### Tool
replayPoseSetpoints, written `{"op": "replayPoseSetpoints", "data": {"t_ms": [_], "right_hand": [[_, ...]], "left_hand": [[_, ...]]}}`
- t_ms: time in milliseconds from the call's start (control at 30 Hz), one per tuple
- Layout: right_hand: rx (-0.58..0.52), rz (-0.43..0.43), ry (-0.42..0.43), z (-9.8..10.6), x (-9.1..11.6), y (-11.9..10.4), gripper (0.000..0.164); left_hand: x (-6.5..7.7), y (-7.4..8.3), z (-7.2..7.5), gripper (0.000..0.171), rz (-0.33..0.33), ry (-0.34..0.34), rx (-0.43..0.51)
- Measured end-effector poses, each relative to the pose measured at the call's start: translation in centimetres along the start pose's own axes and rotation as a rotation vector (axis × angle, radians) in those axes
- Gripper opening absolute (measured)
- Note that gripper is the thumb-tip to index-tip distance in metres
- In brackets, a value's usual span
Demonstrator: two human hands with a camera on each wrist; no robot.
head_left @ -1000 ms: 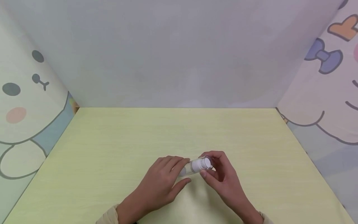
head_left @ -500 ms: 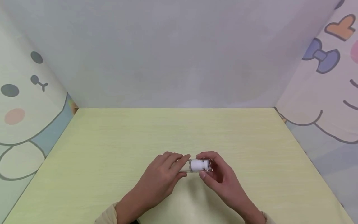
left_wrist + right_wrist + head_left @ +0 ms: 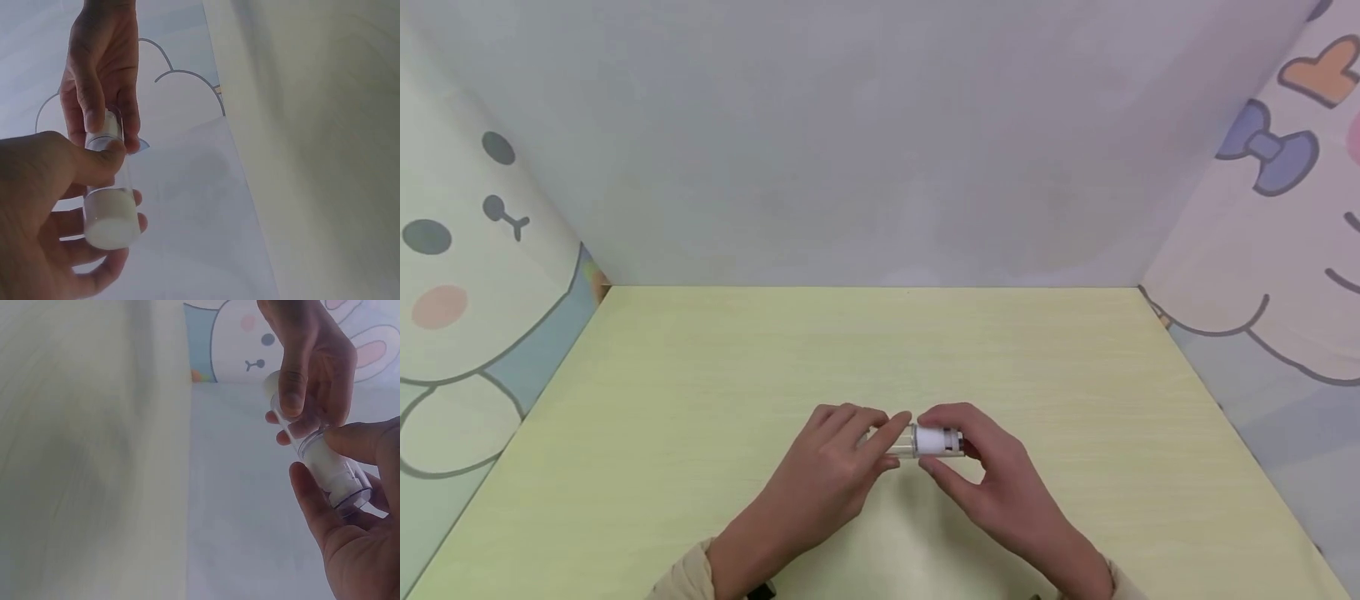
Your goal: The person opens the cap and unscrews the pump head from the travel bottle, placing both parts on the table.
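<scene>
A slim clear pump bottle (image 3: 904, 442) with a white collar (image 3: 930, 440) lies level between my hands, above the table. My left hand (image 3: 835, 467) grips its body, thumb on the near side and fingers on the far side. In the left wrist view the white base (image 3: 112, 219) shows below the thumb. My right hand (image 3: 1000, 471) pinches the other end around the white collar. A clear cap (image 3: 353, 497) covers the white pump head in the right wrist view. Part of the body is hidden behind my left fingers.
The pale yellow-green table (image 3: 737, 358) spreads under both hands. A plain grey-white wall (image 3: 880, 150) stands at its back edge. Side panels with cartoon animals, one with a blue bow (image 3: 1266, 148), flank it.
The bottle has gone from tilted to level. My right fingers have moved left along it, from the clear cap onto the white collar. My left hand has shifted slightly left, thumb closer to the bottle.
</scene>
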State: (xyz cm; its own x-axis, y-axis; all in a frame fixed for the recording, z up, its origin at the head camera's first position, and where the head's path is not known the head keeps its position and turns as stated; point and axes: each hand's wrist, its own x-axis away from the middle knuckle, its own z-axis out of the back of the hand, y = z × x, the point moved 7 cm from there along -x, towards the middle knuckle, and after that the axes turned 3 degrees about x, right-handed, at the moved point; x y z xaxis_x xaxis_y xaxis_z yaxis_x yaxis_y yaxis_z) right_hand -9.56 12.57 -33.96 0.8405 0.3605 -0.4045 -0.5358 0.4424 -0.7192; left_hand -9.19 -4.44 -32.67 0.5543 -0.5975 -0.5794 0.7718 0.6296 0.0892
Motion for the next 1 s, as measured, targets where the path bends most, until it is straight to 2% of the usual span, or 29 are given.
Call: {"op": "replayPoseSetpoints", "data": {"t_ms": [133,333,433,567,733,900,1000], "right_hand": [[0.035,0.024,0.066,0.4,0.0,-0.2,0.046],[0.02,0.048,0.148,0.8,0.2,-0.6,0.048],[-0.02,0.003,0.142,0.8,0.3,-0.4,0.046],[-0.209,-0.108,0.101,0.6,0.4,0.5,0.043],[-0.493,-0.171,0.138,0.4,0.7,1.4,0.049],[-0.647,-0.288,0.219,0.0,1.2,2.0,0.048],[-0.726,-0.291,0.237,-0.2,1.3,2.1,0.047]], "left_hand": [[-0.1,0.3,0.1,0.052,0.006,0.018,0.0],[-0.3,0.6,0.3,0.049,0.033,0.038,0.002],[-0.3,0.7,0.3,0.049,0.05,0.035,0.019],[-0.3,0.7,0.1,0.049,0.082,0.023,0.082],[-0.3,0.9,-0.1,0.051,0.124,0.016,0.183],[-0.3,1.3,-0.3,0.054,0.16,0.007,0.247],[-0.3,1.5,-0.4,0.056,0.159,0.02,0.251]]}}
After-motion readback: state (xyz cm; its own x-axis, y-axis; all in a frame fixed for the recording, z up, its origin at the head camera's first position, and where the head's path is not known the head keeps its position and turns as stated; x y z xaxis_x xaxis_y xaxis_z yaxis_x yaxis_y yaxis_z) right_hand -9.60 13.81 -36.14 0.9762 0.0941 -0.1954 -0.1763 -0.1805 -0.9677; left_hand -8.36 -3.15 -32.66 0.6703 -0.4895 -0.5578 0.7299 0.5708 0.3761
